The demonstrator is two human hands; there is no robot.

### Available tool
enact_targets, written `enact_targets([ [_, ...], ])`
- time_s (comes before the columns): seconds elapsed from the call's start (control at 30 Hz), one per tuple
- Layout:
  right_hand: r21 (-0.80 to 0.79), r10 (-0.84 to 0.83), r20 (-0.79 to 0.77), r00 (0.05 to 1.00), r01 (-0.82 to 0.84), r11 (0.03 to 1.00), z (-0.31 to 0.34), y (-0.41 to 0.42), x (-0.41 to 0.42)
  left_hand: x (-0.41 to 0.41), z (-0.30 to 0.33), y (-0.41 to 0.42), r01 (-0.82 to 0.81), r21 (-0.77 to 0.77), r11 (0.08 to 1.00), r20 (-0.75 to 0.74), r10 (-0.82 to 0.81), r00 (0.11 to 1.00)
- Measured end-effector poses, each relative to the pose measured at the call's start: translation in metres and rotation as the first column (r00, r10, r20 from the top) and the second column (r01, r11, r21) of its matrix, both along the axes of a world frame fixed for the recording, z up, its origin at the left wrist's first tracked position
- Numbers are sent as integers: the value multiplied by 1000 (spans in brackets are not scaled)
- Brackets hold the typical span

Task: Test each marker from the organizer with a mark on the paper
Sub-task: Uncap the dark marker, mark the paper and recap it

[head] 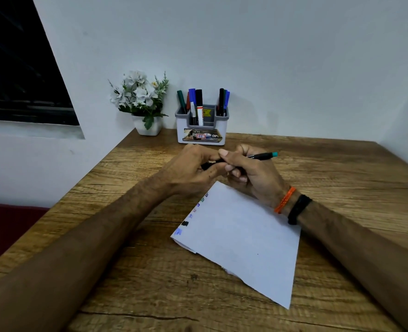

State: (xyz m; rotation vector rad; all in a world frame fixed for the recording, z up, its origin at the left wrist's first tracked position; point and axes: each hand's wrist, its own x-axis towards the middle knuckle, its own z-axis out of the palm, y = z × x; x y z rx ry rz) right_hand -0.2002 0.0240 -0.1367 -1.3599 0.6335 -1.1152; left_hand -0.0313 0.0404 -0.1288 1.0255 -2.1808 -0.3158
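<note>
2 hands: left hand (193, 167) and right hand (248, 170) both grip 1 marker (261, 156)
Paper (243, 240): under right wrist
Organizer (201, 130): beyond both hands

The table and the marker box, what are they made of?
The table looks like wood or a wood-look laminate: brown grain lines and knots, matte. The marker box seems to be plastic: smooth white walls, grey rim, a printed label on its front.

A black marker (260, 156) with a teal end lay level above the marked white paper (243, 240), the white-and-grey organizer (201, 130) of upright markers (197, 104) standing behind.
</note>
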Motion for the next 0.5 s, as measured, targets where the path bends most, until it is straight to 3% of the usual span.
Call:
enact_targets([
  [0.13, -77, -27, -36, 999, 24, 997, 2, -2, -6, 2, 6, 1, -45, 65, 997, -11, 46, 999],
  [0.27, 1, 4, -21, 1000, -4, 1000, 4, -6, -13, 16, 11, 0, -163, 215, 963, 103, 144, 984],
  [0.5, 19, 86, -116, 990, -84, 996, 7, 0, -14, 27, 12, -5, -216, 366, 905, 221, 141, 965],
])
